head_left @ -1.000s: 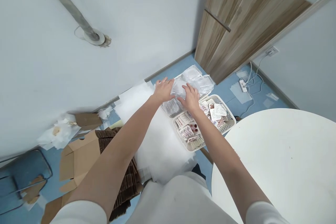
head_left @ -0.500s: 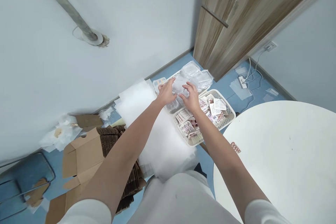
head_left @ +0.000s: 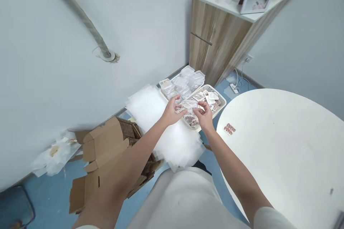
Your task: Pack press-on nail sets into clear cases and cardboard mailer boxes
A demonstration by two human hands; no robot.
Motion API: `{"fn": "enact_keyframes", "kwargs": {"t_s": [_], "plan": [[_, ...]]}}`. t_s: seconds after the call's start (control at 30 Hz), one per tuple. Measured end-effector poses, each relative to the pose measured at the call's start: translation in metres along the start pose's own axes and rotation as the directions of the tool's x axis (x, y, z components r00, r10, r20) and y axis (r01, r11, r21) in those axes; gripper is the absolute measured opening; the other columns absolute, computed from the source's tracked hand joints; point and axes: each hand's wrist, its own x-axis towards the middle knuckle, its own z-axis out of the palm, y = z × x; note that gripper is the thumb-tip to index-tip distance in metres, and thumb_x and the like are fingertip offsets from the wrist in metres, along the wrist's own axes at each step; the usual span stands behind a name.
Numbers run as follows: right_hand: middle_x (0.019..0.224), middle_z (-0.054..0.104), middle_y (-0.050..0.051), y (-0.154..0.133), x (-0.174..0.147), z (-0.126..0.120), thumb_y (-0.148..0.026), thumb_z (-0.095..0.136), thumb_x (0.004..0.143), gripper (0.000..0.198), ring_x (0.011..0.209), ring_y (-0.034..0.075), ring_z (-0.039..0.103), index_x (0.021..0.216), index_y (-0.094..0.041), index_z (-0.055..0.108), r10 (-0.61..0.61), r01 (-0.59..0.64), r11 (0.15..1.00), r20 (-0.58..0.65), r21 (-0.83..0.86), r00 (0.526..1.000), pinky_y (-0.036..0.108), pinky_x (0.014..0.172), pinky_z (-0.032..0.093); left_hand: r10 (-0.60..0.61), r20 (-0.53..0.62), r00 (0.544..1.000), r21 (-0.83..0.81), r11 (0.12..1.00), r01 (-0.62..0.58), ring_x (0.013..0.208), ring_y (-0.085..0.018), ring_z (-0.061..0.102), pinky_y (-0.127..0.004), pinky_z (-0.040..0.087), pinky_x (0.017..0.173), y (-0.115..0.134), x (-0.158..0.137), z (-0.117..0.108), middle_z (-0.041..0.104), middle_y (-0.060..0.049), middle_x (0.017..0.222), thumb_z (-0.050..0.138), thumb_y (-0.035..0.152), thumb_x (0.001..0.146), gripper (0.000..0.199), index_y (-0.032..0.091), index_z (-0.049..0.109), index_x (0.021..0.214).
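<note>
Between my two hands is a clear plastic box, above the near part of a cream basket. My left hand grips its left side with curled fingers. On its right side, my right hand pinches it between thumb and fingers. Below lies the cream basket, filled with cards and sets of press-on nails. Just behind it, a second basket holds several clear plastic boxes. My hands hide part of both baskets' contents.
White translucent sheets are stacked left of the baskets. Flattened cardboard boxes lie further left. A round white table stands at right, with a set of press-on nails near its edge. A wood-grain cabinet and power strip are beyond.
My hands have drawn back from the basket of clear boxes toward me, with a clear plastic box between them. The view has tilted up, bringing the cabinet top into sight.
</note>
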Motion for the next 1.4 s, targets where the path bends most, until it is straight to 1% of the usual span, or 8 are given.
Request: {"fn": "enact_keyframes", "kwargs": {"t_s": [0.2, 0.5, 0.67, 0.8, 1.03, 1.17, 1.27, 1.4], "plan": [[0.089, 0.06, 0.002, -0.019, -0.086, -0.047, -0.034, 0.067, 0.062, 0.039, 0.076, 0.013, 0.057, 0.096, -0.022, 0.053, 0.033, -0.036, 0.998, 0.082, 0.044, 0.996, 0.029, 0.072, 0.046, -0.168, 0.271, 0.948, -0.268, 0.932, 0.242, 0.071, -0.012, 0.059, -0.028, 0.045, 0.07, 0.016, -0.067, 0.02, 0.058, -0.007, 0.098, 0.061, 0.039, 0.068, 0.048, 0.017, 0.049, 0.109], [0.083, 0.066, 0.004, -0.038, -0.165, -0.125, -0.032, 0.068, 0.063, 0.042, 0.077, 0.016, 0.062, 0.101, -0.021, 0.055, 0.125, -0.135, 0.99, 0.187, 0.041, 0.974, 0.034, 0.074, 0.046, -0.023, 0.652, 0.758, -0.277, 0.923, 0.266, 0.068, -0.014, 0.059, -0.031, 0.044, 0.071, 0.047, -0.11, 0.097, 0.063, -0.003, 0.074, 0.066, 0.035, 0.065, 0.034, 0.016, 0.06, 0.093], [0.098, 0.063, 0.008, -0.026, -0.195, -0.172, -0.031, 0.071, 0.059, 0.051, 0.081, 0.015, 0.061, 0.106, -0.021, 0.052, 0.121, -0.119, 0.992, -0.06, 0.037, 0.991, 0.034, 0.074, 0.047, -0.059, 0.728, 0.683, -0.221, 0.923, 0.316, 0.064, -0.014, 0.06, -0.029, 0.044, 0.067, 0.055, -0.125, 0.153, 0.061, -0.001, 0.068, 0.068, 0.033, 0.063, 0.035, 0.015, 0.059, 0.091], [0.11, 0.058, 0.009, -0.014, -0.228, -0.217, -0.038, 0.065, 0.066, 0.047, 0.088, 0.017, 0.06, 0.108, -0.023, 0.05, 0.166, -0.147, 0.985, -0.278, 0.086, 0.946, 0.035, 0.077, 0.046, -0.169, 0.732, 0.66, -0.202, 0.872, 0.447, 0.066, -0.014, 0.061, -0.026, 0.043, 0.064, 0.057, -0.14, 0.198, 0.062, -0.002, 0.071, 0.069, 0.033, 0.061, 0.033, 0.016, 0.058, 0.086], [0.108, 0.059, 0.008, 0.007, -0.28, -0.272, -0.046, 0.059, 0.069, 0.042, 0.089, 0.02, 0.061, 0.105, -0.026, 0.052, 0.344, -0.266, 0.927, -0.316, 0.264, 0.884, 0.036, 0.074, 0.047, -0.283, 0.745, 0.604, -0.205, 0.765, 0.611, 0.07, -0.013, 0.062, -0.024, 0.043, 0.067, 0.072, -0.159, 0.254, 0.062, -0.002, 0.074, 0.07, 0.032, 0.059, 0.029, 0.018, 0.052, 0.077], [0.105, 0.059, 0.007, 0.016, -0.288, -0.282, -0.045, 0.062, 0.066, 0.042, 0.083, 0.019, 0.061, 0.102, -0.025, 0.052, 0.343, -0.239, 0.915, -0.313, 0.327, 0.886, 0.036, 0.074, 0.047, -0.278, 0.748, 0.602, -0.26, 0.712, 0.653, 0.082, -0.016, 0.061, -0.025, 0.043, 0.07, 0.076, -0.171, 0.286, 0.061, -0.002, 0.076, 0.07, 0.029, 0.058, 0.028, 0.017, 0.049, 0.071], [0.089, 0.06, 0.003, 0.02, -0.291, -0.289, -0.042, 0.062, 0.066, 0.039, 0.074, 0.016, 0.061, 0.099, -0.023, 0.054, 0.339, -0.202, 0.916, -0.402, 0.346, 0.851, 0.036, 0.075, 0.047, -0.288, 0.749, 0.597, -0.24, 0.723, 0.648, 0.088, -0.018, 0.06, -0.027, 0.043, 0.072, 0.075, -0.184, 0.309, 0.062, -0.004, 0.081, 0.07, 0.028, 0.059, 0.028, 0.017, 0.049, 0.073], [0.076, 0.055, 0.001, 0.028, -0.298, -0.307, -0.041, 0.062, 0.065, 0.036, 0.071, 0.015, 0.057, 0.094, -0.021, 0.055, 0.314, -0.187, 0.944, -0.558, 0.274, 0.768, 0.036, 0.075, 0.048, -0.296, 0.59, 0.751, -0.146, 0.876, 0.46, 0.092, -0.017, 0.057, -0.031, 0.042, 0.079, 0.075, -0.196, 0.331, 0.059, -0.007, 0.098, 0.069, 0.03, 0.061, 0.037, 0.019, 0.052, 0.091]]}}
